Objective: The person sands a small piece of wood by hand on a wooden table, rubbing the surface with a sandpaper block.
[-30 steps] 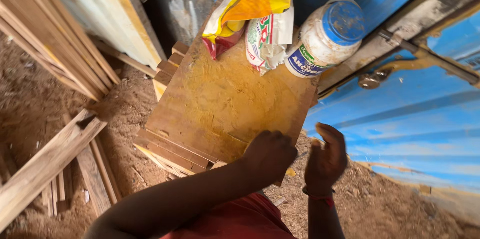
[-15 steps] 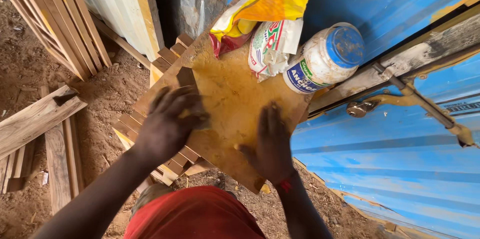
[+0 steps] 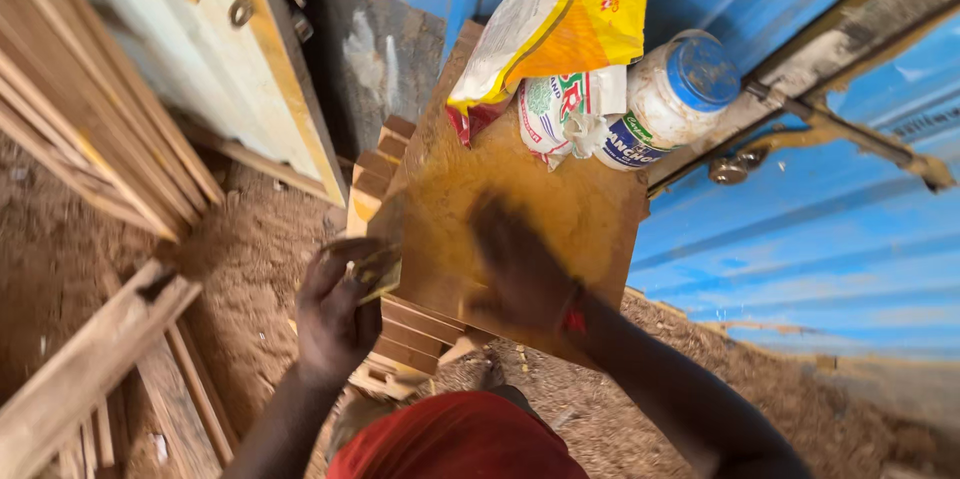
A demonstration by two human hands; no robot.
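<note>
Board (image 3: 520, 209), a flat brown panel dusted with yellow powder, lies on a stack of wooden slats (image 3: 400, 324) against the blue metal wall (image 3: 800, 239). Right hand (image 3: 515, 264) rests flat on the board's near half, fingers spread; it is blurred. Left hand (image 3: 340, 304) sits at the board's left edge, fingers curled around a small yellowish piece (image 3: 378, 277). At the far end, touching one another, stand a yellow bag (image 3: 570, 19), a white printed sack (image 3: 560, 114) and a white jar with a blue lid (image 3: 680, 94). Loose planks (image 3: 90, 359) lie on the sawdust floor to the left.
</note>
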